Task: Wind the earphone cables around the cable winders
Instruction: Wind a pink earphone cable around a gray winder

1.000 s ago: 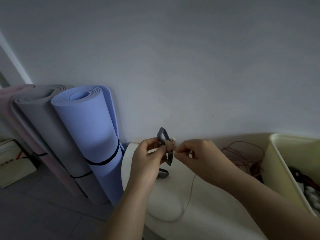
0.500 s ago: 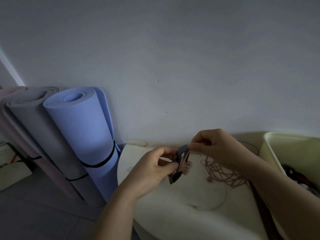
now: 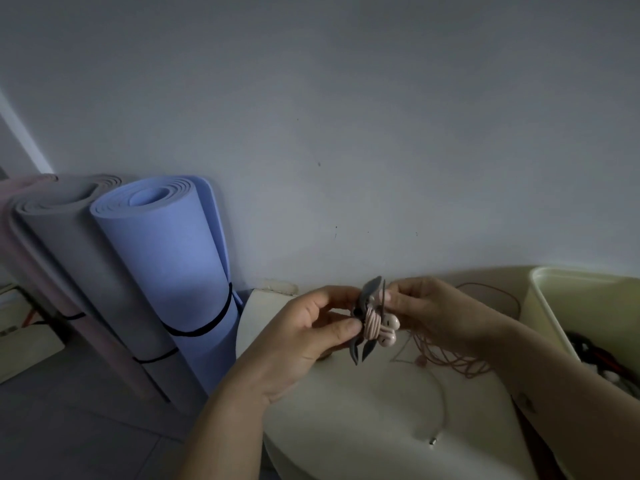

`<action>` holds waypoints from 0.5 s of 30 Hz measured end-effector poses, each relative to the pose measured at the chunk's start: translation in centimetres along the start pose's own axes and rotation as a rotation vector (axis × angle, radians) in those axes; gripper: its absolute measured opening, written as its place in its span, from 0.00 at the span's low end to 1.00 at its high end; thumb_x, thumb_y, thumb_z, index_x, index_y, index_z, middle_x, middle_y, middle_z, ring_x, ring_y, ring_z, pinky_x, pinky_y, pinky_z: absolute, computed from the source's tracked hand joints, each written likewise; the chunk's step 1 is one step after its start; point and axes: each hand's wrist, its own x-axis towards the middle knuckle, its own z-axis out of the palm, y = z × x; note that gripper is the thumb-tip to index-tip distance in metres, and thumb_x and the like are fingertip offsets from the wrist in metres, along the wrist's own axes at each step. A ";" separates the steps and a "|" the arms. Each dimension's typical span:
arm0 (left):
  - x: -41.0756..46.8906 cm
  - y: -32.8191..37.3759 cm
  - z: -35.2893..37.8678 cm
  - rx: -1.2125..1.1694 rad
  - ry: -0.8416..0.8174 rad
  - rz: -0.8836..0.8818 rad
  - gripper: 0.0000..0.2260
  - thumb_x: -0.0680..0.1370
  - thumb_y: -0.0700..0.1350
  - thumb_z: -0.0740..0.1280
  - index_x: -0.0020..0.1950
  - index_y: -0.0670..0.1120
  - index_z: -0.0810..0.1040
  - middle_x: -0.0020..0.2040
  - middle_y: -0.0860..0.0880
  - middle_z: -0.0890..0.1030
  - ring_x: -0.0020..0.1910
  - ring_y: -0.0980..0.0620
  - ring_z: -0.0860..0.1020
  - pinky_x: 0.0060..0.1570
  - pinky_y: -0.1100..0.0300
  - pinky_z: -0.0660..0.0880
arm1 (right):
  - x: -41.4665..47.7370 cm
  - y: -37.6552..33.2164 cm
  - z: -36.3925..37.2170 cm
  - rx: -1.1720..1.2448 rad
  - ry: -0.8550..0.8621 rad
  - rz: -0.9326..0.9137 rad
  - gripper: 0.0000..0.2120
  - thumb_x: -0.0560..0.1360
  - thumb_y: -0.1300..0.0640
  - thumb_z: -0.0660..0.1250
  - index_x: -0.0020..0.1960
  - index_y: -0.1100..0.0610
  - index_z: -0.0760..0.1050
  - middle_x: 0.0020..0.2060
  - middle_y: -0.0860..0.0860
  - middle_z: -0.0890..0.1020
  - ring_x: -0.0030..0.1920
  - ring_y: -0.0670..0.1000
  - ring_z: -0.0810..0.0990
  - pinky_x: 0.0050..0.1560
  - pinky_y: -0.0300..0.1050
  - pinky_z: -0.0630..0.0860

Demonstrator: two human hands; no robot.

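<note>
A dark grey cable winder point(image 3: 367, 320) is held above the round white table point(image 3: 346, 403), pinched between the thumb and fingers of my left hand point(image 3: 311, 327). Several turns of pale pink earphone cable point(image 3: 372, 325) wrap its middle, and two pink earbuds point(image 3: 389, 329) stick out to the right. My right hand point(image 3: 433, 313) pinches the winder's upper right side, where the cable leaves it. The loose cable point(image 3: 443, 407) trails down onto the table and ends in a small metal plug point(image 3: 433, 441).
A tangle of reddish-brown cable point(image 3: 460, 362) lies on the table under my right forearm. A pale yellow bin point(image 3: 554, 306) with dark cables stands at the right. Rolled grey point(image 3: 86, 271) and blue mats point(image 3: 166, 265) lean on the wall at the left.
The winder has turned and now stands more upright with more cable on it. My right hand came down from above to its right side. The view shifted slightly.
</note>
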 end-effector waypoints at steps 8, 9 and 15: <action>0.7 0.1 0.9 -0.361 0.169 0.085 0.17 0.72 0.38 0.65 0.60 0.37 0.77 0.53 0.42 0.84 0.52 0.48 0.82 0.51 0.56 0.80 | 1.1 -0.2 3.8 0.415 0.079 0.119 0.16 0.76 0.51 0.62 0.30 0.53 0.75 0.24 0.45 0.66 0.25 0.43 0.59 0.34 0.39 0.62; 0.8 0.1 0.9 -0.415 0.204 0.085 0.16 0.72 0.38 0.64 0.59 0.38 0.78 0.53 0.42 0.84 0.53 0.49 0.83 0.51 0.57 0.80 | 1.1 -0.3 4.2 0.341 0.130 0.110 0.17 0.78 0.53 0.60 0.32 0.54 0.75 0.24 0.45 0.66 0.25 0.43 0.59 0.34 0.39 0.62; 1.4 -0.4 0.6 -0.619 0.482 0.037 0.11 0.78 0.37 0.62 0.57 0.44 0.81 0.52 0.48 0.85 0.50 0.56 0.83 0.53 0.59 0.75 | 0.5 -0.7 4.9 -0.429 0.173 -0.027 0.10 0.80 0.54 0.60 0.50 0.48 0.81 0.27 0.42 0.72 0.26 0.41 0.68 0.30 0.31 0.65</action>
